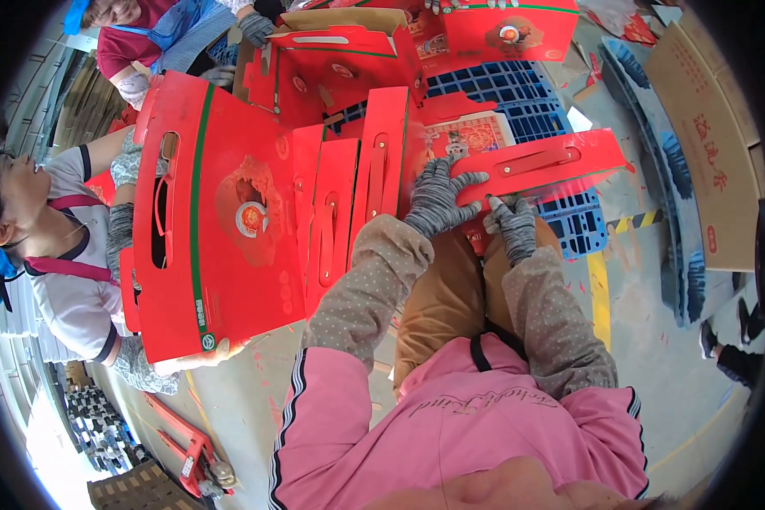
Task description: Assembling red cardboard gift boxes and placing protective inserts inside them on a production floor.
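In front of me lies a red gift box (535,161) with a long narrow top and a red strap handle fixed by round studs. My left hand (438,197), in a grey striped glove, rests at its left end with fingers spread against the red card. My right hand (514,225), gloved the same way, has bent fingers closed on the box's near edge. Beyond my left hand shows a flat printed panel (476,136) with a pale border. To the left, closely packed, stand more red handled boxes (382,161).
A blue plastic pallet (518,93) lies under the boxes. At left, a co-worker holds a large red box (238,221); other people work at the far side around an open red carton (340,59). Brown cartons (705,144) stand right. A red pallet jack (191,450) is lower left.
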Action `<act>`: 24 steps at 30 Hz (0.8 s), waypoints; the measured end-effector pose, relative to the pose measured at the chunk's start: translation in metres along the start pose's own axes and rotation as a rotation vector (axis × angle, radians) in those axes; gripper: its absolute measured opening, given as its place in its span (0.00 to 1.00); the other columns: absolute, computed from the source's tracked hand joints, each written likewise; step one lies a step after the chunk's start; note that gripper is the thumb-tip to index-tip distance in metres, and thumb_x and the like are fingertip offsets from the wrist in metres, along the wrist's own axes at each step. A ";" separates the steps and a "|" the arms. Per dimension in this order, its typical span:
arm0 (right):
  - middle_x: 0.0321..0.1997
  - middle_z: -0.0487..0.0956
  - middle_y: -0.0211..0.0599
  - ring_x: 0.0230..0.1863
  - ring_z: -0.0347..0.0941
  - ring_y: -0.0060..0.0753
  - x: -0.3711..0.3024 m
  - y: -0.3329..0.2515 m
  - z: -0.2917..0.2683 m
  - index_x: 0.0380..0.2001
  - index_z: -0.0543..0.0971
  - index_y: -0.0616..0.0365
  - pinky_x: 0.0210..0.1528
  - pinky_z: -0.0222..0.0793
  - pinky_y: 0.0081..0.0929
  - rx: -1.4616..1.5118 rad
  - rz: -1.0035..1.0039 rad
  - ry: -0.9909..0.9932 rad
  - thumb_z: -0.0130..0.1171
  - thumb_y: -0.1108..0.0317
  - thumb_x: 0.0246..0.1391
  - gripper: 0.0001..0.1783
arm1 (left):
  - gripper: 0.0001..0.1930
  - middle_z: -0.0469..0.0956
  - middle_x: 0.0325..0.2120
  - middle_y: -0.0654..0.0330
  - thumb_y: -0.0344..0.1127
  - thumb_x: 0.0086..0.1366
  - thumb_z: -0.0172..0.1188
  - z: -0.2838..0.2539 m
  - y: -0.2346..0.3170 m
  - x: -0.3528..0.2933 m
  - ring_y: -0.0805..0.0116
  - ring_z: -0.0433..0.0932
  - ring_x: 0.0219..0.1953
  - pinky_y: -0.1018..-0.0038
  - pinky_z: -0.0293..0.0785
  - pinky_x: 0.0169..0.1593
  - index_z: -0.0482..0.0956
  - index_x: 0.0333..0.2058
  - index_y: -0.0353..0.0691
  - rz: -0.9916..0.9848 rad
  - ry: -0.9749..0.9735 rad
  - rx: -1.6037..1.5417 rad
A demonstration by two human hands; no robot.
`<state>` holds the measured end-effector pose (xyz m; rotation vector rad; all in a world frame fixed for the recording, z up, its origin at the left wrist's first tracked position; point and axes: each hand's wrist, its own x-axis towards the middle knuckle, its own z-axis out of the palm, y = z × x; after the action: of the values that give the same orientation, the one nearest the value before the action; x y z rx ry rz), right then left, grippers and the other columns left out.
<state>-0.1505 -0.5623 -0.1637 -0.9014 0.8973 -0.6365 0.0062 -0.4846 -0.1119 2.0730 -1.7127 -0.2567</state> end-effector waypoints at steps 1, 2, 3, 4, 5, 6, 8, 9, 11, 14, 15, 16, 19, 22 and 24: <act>0.18 0.74 0.36 0.15 0.73 0.30 -0.002 -0.001 0.005 0.29 0.67 0.58 0.15 0.72 0.22 0.021 0.016 0.091 0.60 0.71 0.52 0.11 | 0.28 0.59 0.57 0.50 0.52 0.46 0.65 0.001 0.000 0.000 0.44 0.56 0.59 0.54 0.50 0.63 0.74 0.50 0.63 0.009 0.034 0.012; 0.18 0.74 0.36 0.15 0.73 0.30 -0.002 0.001 0.006 0.29 0.67 0.58 0.15 0.72 0.22 0.022 0.013 0.091 0.60 0.71 0.52 0.11 | 0.28 0.59 0.57 0.50 0.52 0.46 0.65 0.002 0.001 -0.001 0.44 0.56 0.59 0.54 0.50 0.63 0.74 0.50 0.63 0.012 0.035 0.013; 0.19 0.74 0.36 0.16 0.74 0.30 -0.002 0.005 0.007 0.30 0.66 0.57 0.15 0.73 0.23 0.133 0.022 0.134 0.60 0.72 0.52 0.11 | 0.27 0.59 0.57 0.50 0.52 0.47 0.65 0.003 0.001 -0.002 0.43 0.56 0.58 0.53 0.50 0.63 0.75 0.50 0.64 0.020 0.044 0.014; 0.20 0.74 0.36 0.17 0.74 0.31 -0.003 0.007 0.009 0.32 0.65 0.56 0.16 0.74 0.23 0.242 0.035 0.176 0.59 0.73 0.52 0.11 | 0.26 0.59 0.56 0.50 0.51 0.47 0.64 0.005 0.002 -0.003 0.43 0.56 0.58 0.53 0.50 0.63 0.75 0.49 0.64 0.024 0.053 0.014; 0.21 0.74 0.36 0.17 0.74 0.31 -0.003 0.009 0.013 0.32 0.65 0.54 0.15 0.74 0.24 0.298 -0.011 0.211 0.58 0.74 0.52 0.11 | 0.26 0.59 0.57 0.50 0.53 0.48 0.62 0.007 0.002 -0.003 0.45 0.57 0.58 0.52 0.53 0.61 0.75 0.49 0.66 0.031 0.080 0.043; 0.21 0.73 0.36 0.16 0.74 0.30 -0.001 0.009 0.014 0.32 0.65 0.54 0.15 0.74 0.24 0.294 -0.043 0.199 0.57 0.74 0.52 0.11 | 0.26 0.59 0.57 0.50 0.53 0.48 0.62 0.009 0.002 -0.003 0.45 0.57 0.58 0.52 0.53 0.61 0.75 0.49 0.66 0.031 0.080 0.042; 0.20 0.71 0.33 0.16 0.73 0.30 -0.003 0.000 0.023 0.31 0.64 0.54 0.15 0.74 0.26 0.224 -0.078 0.228 0.57 0.76 0.51 0.10 | 0.25 0.59 0.57 0.49 0.53 0.48 0.61 0.010 0.001 -0.001 0.45 0.57 0.58 0.51 0.54 0.60 0.76 0.49 0.67 0.042 0.146 0.088; 0.20 0.71 0.33 0.16 0.73 0.30 -0.003 0.001 0.025 0.31 0.64 0.54 0.15 0.74 0.26 0.224 -0.079 0.230 0.57 0.76 0.51 0.10 | 0.25 0.59 0.57 0.49 0.53 0.48 0.61 0.010 0.001 -0.002 0.45 0.57 0.58 0.51 0.54 0.60 0.76 0.49 0.67 0.044 0.145 0.087; 0.21 0.69 0.30 0.17 0.71 0.26 -0.002 0.003 0.028 0.30 0.64 0.55 0.17 0.72 0.24 0.110 -0.117 0.218 0.56 0.77 0.51 0.10 | 0.25 0.58 0.57 0.48 0.50 0.50 0.61 0.007 0.002 -0.004 0.42 0.55 0.59 0.51 0.50 0.62 0.75 0.50 0.64 0.024 0.109 0.067; 0.25 0.69 0.27 0.23 0.67 0.18 -0.014 -0.001 0.022 0.33 0.67 0.56 0.24 0.67 0.20 -0.112 -0.272 0.078 0.56 0.77 0.51 0.09 | 0.24 0.58 0.57 0.47 0.50 0.50 0.61 0.004 -0.004 -0.002 0.42 0.55 0.59 0.51 0.50 0.62 0.75 0.50 0.64 0.037 0.110 0.064; 0.27 0.72 0.30 0.24 0.70 0.25 -0.008 0.006 0.007 0.37 0.71 0.56 0.26 0.69 0.24 -0.395 -0.438 0.021 0.58 0.76 0.49 0.11 | 0.25 0.58 0.57 0.47 0.51 0.49 0.62 0.002 -0.004 0.000 0.42 0.56 0.58 0.52 0.50 0.62 0.75 0.49 0.65 0.033 0.088 0.061; 0.27 0.72 0.29 0.25 0.70 0.24 0.005 0.009 -0.024 0.39 0.72 0.55 0.27 0.68 0.22 -0.616 -0.657 -0.057 0.58 0.75 0.50 0.12 | 0.25 0.59 0.56 0.47 0.51 0.49 0.62 0.001 0.001 0.004 0.42 0.57 0.58 0.52 0.51 0.62 0.75 0.49 0.65 0.039 0.077 0.032; 0.28 0.73 0.32 0.26 0.71 0.35 0.007 -0.034 -0.026 0.40 0.77 0.52 0.27 0.68 0.30 -1.095 -1.157 -0.190 0.62 0.73 0.45 0.15 | 0.28 0.58 0.57 0.46 0.56 0.47 0.64 -0.004 0.000 -0.001 0.41 0.56 0.59 0.52 0.50 0.62 0.75 0.49 0.66 0.001 0.013 0.014; 0.33 0.74 0.34 0.35 0.72 0.37 0.010 -0.058 -0.023 0.45 0.76 0.50 0.35 0.65 0.36 -1.729 -1.122 -0.424 0.55 0.62 0.47 0.19 | 0.32 0.57 0.57 0.43 0.61 0.43 0.65 -0.011 0.008 -0.002 0.39 0.55 0.59 0.50 0.48 0.63 0.73 0.51 0.67 -0.031 -0.029 0.004; 0.31 0.73 0.33 0.34 0.72 0.37 0.018 -0.058 -0.027 0.43 0.77 0.49 0.34 0.65 0.35 -1.708 -1.280 -0.441 0.54 0.62 0.47 0.17 | 0.33 0.57 0.57 0.43 0.62 0.43 0.65 -0.008 0.009 -0.002 0.39 0.55 0.59 0.50 0.48 0.63 0.73 0.52 0.68 -0.018 -0.032 0.037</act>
<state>-0.1713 -0.6146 -0.1292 -3.1229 0.1337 -0.5362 0.0011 -0.4818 -0.1017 2.1219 -1.7308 -0.2670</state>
